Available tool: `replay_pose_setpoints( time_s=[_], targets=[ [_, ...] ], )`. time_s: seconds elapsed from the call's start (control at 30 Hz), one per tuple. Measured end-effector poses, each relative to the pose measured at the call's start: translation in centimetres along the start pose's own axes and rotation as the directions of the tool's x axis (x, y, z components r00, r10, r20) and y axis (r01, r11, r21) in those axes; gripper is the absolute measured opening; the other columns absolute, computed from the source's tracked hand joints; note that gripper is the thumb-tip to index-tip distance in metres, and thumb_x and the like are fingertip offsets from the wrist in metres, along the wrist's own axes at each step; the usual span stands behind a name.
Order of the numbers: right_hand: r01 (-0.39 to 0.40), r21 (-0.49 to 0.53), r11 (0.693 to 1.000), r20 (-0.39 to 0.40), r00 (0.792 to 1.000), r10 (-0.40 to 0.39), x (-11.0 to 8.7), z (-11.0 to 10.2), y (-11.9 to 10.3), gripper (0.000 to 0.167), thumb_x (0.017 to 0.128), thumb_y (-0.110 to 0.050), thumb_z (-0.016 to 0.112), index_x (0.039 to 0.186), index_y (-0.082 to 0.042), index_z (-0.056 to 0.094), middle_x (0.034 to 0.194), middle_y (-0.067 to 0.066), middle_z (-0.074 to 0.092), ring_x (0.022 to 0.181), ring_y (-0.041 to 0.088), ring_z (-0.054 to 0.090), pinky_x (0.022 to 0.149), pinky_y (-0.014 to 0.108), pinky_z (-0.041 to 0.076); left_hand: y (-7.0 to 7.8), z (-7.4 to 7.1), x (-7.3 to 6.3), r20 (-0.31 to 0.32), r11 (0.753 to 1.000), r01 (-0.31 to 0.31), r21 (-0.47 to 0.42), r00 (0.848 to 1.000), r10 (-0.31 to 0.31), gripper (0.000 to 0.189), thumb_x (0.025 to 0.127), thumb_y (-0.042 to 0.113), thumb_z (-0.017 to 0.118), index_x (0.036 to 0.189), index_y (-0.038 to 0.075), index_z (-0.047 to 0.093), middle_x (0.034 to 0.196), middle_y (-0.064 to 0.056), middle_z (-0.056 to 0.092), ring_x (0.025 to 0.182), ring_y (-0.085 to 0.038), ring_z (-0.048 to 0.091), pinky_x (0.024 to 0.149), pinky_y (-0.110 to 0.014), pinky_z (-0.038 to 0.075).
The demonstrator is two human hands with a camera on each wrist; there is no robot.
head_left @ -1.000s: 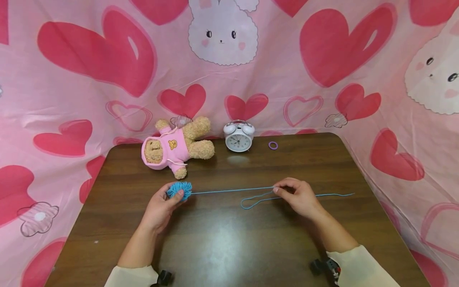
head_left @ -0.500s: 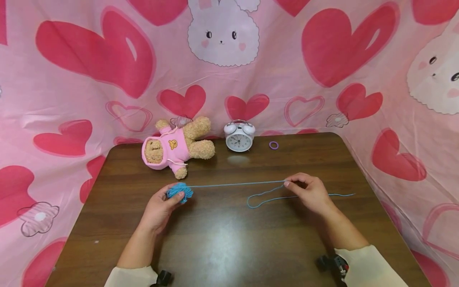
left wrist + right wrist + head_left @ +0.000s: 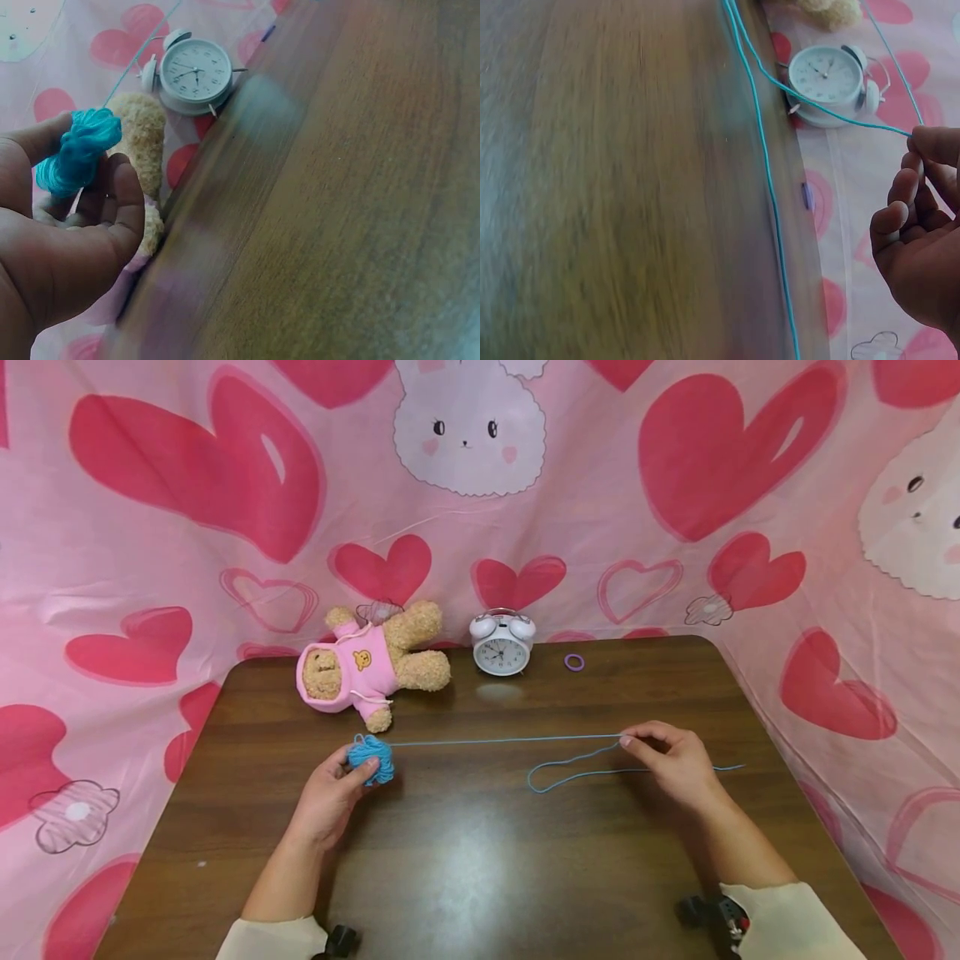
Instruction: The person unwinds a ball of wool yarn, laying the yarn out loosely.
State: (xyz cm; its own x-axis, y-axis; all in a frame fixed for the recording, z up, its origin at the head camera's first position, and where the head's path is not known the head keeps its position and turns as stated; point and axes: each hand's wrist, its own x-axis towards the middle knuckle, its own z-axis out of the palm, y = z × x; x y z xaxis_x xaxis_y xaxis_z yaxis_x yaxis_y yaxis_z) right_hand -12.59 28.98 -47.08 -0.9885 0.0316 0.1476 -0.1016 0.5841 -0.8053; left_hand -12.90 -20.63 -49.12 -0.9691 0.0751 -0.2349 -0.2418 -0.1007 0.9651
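My left hand (image 3: 330, 793) holds a small bundle of blue yarn (image 3: 372, 762) between thumb and fingers, above the left half of the table. In the left wrist view the yarn bundle (image 3: 79, 150) sits between the thumb and the curled fingers. A strand runs taut from it to my right hand (image 3: 678, 764), which pinches it between thumb and fingertip. From that pinch the slack yarn (image 3: 761, 127) drops in a loop onto the table and its loose end trails off to the right, passing beneath the right hand in the head view.
A teddy bear in a pink hoodie (image 3: 367, 664) lies at the back left of the brown table (image 3: 465, 852). Beside it stands a white alarm clock (image 3: 502, 653), with a purple ring (image 3: 573, 662) farther right. A pink heart-print cloth (image 3: 585, 527) hangs behind.
My right hand has moved to the right, drawing out a longer taut strand from the bundle. The slack loop has shifted right a little. The left hand stays nearly in place while the bundle turns.
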Motion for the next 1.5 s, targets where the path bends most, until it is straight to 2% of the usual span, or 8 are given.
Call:
replay_pose_setpoints(
  time_s=[0.2,0.47,0.73,0.97,1.17,1.3,1.5],
  targets=[
    [-0.003,-0.004,1.0,-0.014,1.0,0.003,-0.3,-0.7,0.3,0.017,0.096,-0.026,0.077,0.103,-0.01,0.08,0.101,0.002,0.077,0.091,0.0,0.061,0.075,0.015,0.045,-0.2,-0.1,0.0,0.028,0.999,-0.03,-0.035,0.999,0.031,0.046,0.103,0.01,0.065,0.142,-0.004,0.045,0.111,0.0,0.069,0.099,-0.016,0.065,0.091,-0.029,0.055],
    [-0.046,-0.004,0.999,-0.038,0.998,0.046,-0.6,-1.5,0.8,0.021,0.096,-0.03,0.077,0.104,-0.011,0.08,0.102,-0.002,0.077,0.095,-0.003,0.061,0.08,0.016,0.043,-0.3,-0.4,-0.2,0.071,0.991,-0.046,-0.129,0.996,0.056,0.035,0.103,0.007,0.064,0.135,-0.003,0.054,0.117,-0.004,0.067,0.106,-0.019,0.069,0.099,-0.035,0.056],
    [-0.057,-0.019,0.998,-0.073,0.996,0.056,-1.0,-2.5,1.7,0.023,0.096,-0.029,0.077,0.106,-0.008,0.079,0.099,-0.008,0.076,0.092,-0.005,0.06,0.077,0.013,0.044,-0.3,-1.2,-0.3,0.053,0.983,-0.061,-0.174,0.996,0.071,0.023,0.105,0.009,0.061,0.128,0.007,0.063,0.113,-0.002,0.07,0.101,-0.016,0.069,0.098,-0.036,0.057],
    [-0.113,-0.038,0.993,-0.086,0.99,0.11,-1.3,-3.9,2.5,0.03,0.097,-0.035,0.075,0.108,-0.008,0.078,0.096,-0.017,0.074,0.092,-0.002,0.059,0.075,0.016,0.043,0.1,-2.1,-0.5,0.034,0.98,-0.084,-0.179,0.995,0.092,0.021,0.106,0.011,0.059,0.127,0.009,0.066,0.112,0.0,0.073,0.102,-0.013,0.069,0.097,-0.033,0.057],
    [-0.144,-0.054,0.988,-0.1,0.985,0.138,-1.7,-5.1,3.2,0.034,0.098,-0.039,0.073,0.111,-0.007,0.076,0.096,-0.022,0.071,0.09,0.0,0.057,0.073,0.017,0.043,0.7,-2.8,-0.8,0.006,0.981,-0.053,-0.187,0.998,0.055,0.021,0.106,0.015,0.061,0.126,0.012,0.067,0.114,0.0,0.072,0.103,-0.013,0.069,0.096,-0.031,0.057],
    [-0.155,-0.032,0.987,-0.109,0.982,0.151,-1.9,-5.8,3.7,0.035,0.098,-0.037,0.074,0.112,-0.005,0.075,0.094,-0.024,0.07,0.086,0.001,0.057,0.07,0.016,0.045,0.9,-3.3,-1.1,0.012,0.981,-0.034,-0.191,0.999,0.037,0.021,0.106,0.019,0.061,0.125,0.014,0.069,0.115,0.001,0.072,0.105,-0.014,0.068,0.097,-0.029,0.056],
    [-0.17,-0.013,0.985,-0.121,0.978,0.167,-2.2,-6.5,4.3,0.038,0.098,-0.037,0.073,0.113,-0.002,0.074,0.094,-0.026,0.069,0.085,-0.001,0.057,0.069,0.014,0.045,0.6,-4.1,-1.4,0.047,0.976,-0.08,-0.204,0.995,0.091,0.023,0.109,0.017,0.054,0.129,0.014,0.065,0.116,0.002,0.07,0.104,-0.014,0.068,0.097,-0.028,0.056]
  ],
)
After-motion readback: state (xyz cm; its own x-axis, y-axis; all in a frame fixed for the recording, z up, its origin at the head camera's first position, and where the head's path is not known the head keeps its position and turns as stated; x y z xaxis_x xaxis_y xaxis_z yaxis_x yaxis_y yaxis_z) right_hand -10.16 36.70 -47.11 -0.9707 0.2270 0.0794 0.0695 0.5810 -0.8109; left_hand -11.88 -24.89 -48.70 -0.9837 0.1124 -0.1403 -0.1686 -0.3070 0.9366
